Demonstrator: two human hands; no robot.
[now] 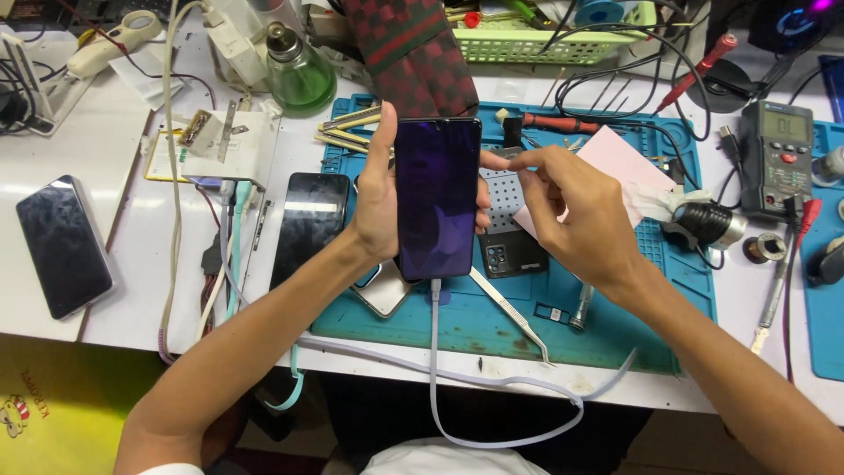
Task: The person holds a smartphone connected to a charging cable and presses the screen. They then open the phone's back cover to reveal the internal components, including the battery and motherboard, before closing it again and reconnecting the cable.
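Note:
My left hand (378,198) grips a dark smartphone (437,198) upright above the blue work mat (615,339), thumb on its left edge and fingers wrapped round the right. A pale lilac cable (492,435) plugs into the phone's bottom and loops down off the table edge. My right hand (576,215) hovers just right of the phone, thumb and forefinger pinched near its upper right edge; I cannot tell whether they hold anything small. A pink sheet (620,154) lies behind that hand.
Two more dark phones (63,244) (308,224) lie on the white table at left. Tweezers (514,321), a small phone back cover (510,257), a multimeter (778,158), a green glass bottle (299,75) and a green basket (527,44) surround the mat.

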